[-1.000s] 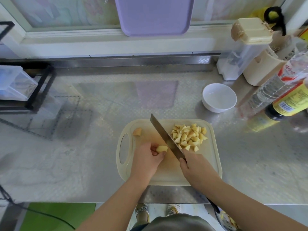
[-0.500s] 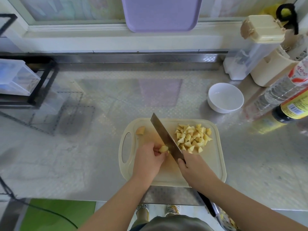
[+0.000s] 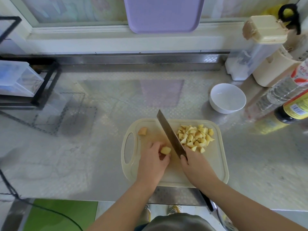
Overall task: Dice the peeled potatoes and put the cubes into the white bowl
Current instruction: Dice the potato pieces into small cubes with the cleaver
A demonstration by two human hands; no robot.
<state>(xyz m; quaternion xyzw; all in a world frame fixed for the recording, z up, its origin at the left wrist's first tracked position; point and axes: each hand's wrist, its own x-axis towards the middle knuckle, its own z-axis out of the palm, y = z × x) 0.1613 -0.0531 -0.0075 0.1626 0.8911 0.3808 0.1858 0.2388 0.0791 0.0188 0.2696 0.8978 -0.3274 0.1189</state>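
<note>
On the cream cutting board [image 3: 215, 165], my left hand [image 3: 154, 160] pinches a small potato piece [image 3: 165, 150] near the board's middle. My right hand [image 3: 196, 165] grips the handle of a long knife [image 3: 170, 135], whose blade angles up and to the left just right of that piece. A pile of several potato cubes [image 3: 195, 138] lies to the right of the blade. One more potato chunk [image 3: 142, 131] rests at the board's far left corner. The white bowl [image 3: 227, 98] stands empty beyond the board, to the right.
Bottles [image 3: 283, 97] and a cream-lidded container [image 3: 256, 47] crowd the right back of the steel counter [image 3: 83, 147]. A black wire rack with a clear box [image 3: 18, 80] stands at the left. A purple tray [image 3: 164, 14] leans on the sill.
The knife blade has stayed beside the held piece while my view shifted slightly. My left hand has turned the potato piece a little between its fingers.
</note>
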